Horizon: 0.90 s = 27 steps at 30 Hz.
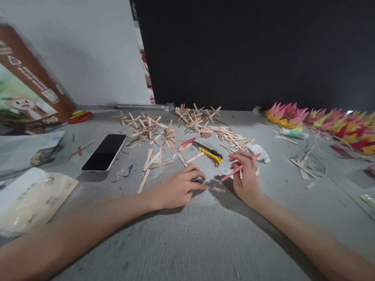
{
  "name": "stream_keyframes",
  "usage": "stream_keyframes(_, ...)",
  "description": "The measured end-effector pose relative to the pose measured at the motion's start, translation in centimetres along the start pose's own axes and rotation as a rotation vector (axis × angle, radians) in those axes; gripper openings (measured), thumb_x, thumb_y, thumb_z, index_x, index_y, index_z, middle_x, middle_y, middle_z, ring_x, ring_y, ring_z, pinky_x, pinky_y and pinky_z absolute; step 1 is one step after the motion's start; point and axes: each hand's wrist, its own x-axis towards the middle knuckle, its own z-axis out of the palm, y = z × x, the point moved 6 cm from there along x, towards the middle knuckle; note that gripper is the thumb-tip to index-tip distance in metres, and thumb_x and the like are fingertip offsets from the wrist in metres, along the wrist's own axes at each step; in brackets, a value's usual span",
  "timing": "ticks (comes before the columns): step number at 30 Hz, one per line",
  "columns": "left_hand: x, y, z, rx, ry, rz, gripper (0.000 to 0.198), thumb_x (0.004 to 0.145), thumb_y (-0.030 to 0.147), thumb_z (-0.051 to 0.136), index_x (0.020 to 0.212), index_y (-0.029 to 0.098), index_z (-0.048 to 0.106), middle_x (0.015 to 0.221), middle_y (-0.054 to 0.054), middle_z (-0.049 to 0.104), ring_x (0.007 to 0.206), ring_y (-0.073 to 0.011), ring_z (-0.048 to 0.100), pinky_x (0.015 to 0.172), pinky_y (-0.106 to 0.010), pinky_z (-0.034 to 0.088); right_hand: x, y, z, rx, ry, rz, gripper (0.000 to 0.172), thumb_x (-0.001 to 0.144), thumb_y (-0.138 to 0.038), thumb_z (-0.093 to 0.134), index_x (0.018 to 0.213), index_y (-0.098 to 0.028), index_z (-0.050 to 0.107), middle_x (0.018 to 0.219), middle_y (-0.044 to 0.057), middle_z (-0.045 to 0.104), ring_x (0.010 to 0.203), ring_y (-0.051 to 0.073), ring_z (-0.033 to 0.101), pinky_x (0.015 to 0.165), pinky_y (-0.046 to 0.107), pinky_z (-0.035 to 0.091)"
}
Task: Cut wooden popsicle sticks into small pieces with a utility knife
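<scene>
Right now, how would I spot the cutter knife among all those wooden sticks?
Start at the grey surface and find the person's right hand, which holds a pink stick. Just beyond it, toward the stick pile, lies the knife. It alone is yellow and black.

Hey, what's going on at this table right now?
A person is working with craft sticks on a grey table. The left hand holds one wooden stick flat on the table, while the right hand grips a pink pen angled down toward that stick. Behind the hands lie a yellow utility knife, piles of crossed sticks and a phone.
</scene>
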Motion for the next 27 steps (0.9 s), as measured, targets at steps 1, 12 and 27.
stream_keyframes(1,0.0,0.2,0.0,0.013,0.001,0.001,0.047,0.089,-0.002,0.052,0.123,0.020,0.074,0.124,-0.011,0.065,0.127,-0.0261,0.054,0.108,-0.042,0.052,-0.1,-0.4,-0.1,-0.049,-0.011,-0.038,0.045,0.095,-0.003,0.045,0.134,-0.026,0.053,0.122,0.013,0.056,0.111,0.029,0.059,0.092,0.050,0.054)
stream_keyframes(12,-0.1,1.5,1.0,0.204,-0.123,0.035,0.029,0.103,0.017,0.047,0.121,0.013,0.069,0.103,-0.013,0.068,0.101,-0.0267,0.062,0.094,-0.041,0.055,-0.4,-1.5,1.3,-0.089,-0.341,-0.127,0.024,0.098,-0.014,0.052,0.119,-0.024,0.057,0.104,0.011,0.062,0.094,0.028,0.065,0.080,0.043,0.056)
stream_keyframes(27,0.3,-0.2,0.6,-0.011,-0.138,-0.251,0.061,0.106,0.055,0.051,0.156,0.020,0.049,0.159,-0.010,0.054,0.152,-0.0270,0.040,0.128,-0.046,0.033,-1.3,-0.3,2.7,0.097,-0.531,0.011,0.019,0.107,-0.027,0.054,0.125,-0.026,0.062,0.111,0.006,0.077,0.097,0.020,0.075,0.085,0.033,0.057)
